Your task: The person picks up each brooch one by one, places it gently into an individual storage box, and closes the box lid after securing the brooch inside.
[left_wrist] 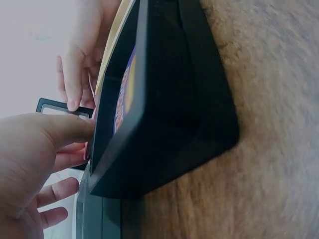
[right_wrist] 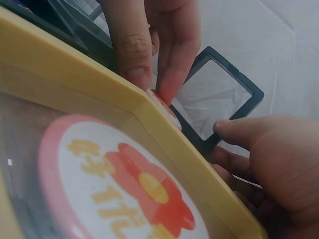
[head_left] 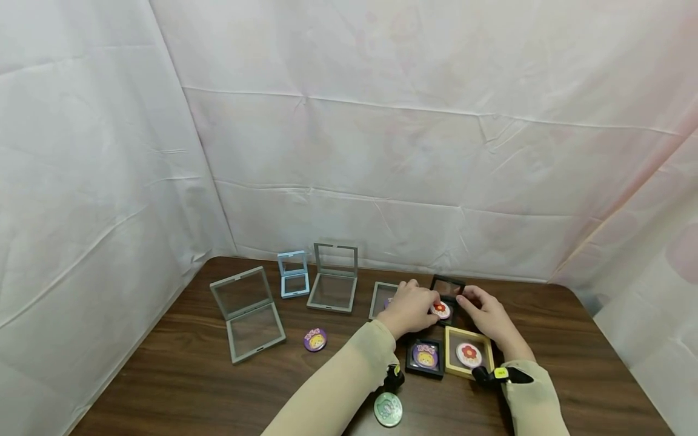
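Black frame (head_left: 448, 288) stands open between hands (head_left: 412, 307) (head_left: 489, 315), near table's back edge (head_left: 518, 282).

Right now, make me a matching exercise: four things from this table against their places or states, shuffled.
1. left hand
2. right hand
3. blue frame
4. green badge

A. lies on the table, outside any frame
B. holds the black lid
C. open, its lid raised
D. pinches a flower badge

Pairs: 1-D, 2-B, 3-C, 4-A

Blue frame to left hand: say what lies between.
An open grey frame, then another grey frame partly hidden by the left hand, in the head view.
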`<state>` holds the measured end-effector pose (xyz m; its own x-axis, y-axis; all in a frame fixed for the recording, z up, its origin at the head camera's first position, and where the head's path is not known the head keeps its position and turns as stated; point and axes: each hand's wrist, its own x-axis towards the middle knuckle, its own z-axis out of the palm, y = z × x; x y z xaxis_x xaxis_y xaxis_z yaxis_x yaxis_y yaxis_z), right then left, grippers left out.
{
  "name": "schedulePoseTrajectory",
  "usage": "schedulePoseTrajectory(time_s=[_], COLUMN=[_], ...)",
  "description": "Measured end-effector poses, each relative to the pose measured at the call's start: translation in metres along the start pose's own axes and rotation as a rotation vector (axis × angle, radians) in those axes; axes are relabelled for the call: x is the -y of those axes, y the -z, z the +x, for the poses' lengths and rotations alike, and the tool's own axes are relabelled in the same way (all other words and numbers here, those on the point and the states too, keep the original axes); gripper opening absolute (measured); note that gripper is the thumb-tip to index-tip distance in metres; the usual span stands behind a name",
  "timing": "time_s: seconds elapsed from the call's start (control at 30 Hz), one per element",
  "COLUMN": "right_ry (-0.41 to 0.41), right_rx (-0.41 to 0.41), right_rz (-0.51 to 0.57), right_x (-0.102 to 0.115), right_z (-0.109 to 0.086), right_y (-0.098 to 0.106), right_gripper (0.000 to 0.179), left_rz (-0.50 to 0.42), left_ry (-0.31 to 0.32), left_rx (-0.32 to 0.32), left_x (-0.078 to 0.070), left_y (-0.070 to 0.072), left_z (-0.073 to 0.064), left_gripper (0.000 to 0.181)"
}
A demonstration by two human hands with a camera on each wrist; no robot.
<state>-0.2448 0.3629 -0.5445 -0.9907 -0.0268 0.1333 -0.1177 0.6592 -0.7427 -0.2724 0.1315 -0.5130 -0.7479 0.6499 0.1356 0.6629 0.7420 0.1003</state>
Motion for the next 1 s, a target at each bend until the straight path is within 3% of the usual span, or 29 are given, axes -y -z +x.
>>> schedulePoseTrajectory(time_s=[0.4, 1.0], right_ry=[0.004, 0.013], right_rx=[0.008, 0.005], right_rz=[0.008, -0.016], right_x=[0.0004, 0.0046], right_z=[0.0009, -0.0023], right_y=[-0.0009, 0.0031], right_gripper=[0.035, 0.032], left_rz=[0.022, -0.046], left_ry=[0.06, 0.081], left_rx=[-0.07, -0.088], left_x=[-0.0029, -0.0014], left_y=[-0.0004, -0.0054], left_z=[-0.0022, -0.0052], left_gripper=[0.026, 0.023])
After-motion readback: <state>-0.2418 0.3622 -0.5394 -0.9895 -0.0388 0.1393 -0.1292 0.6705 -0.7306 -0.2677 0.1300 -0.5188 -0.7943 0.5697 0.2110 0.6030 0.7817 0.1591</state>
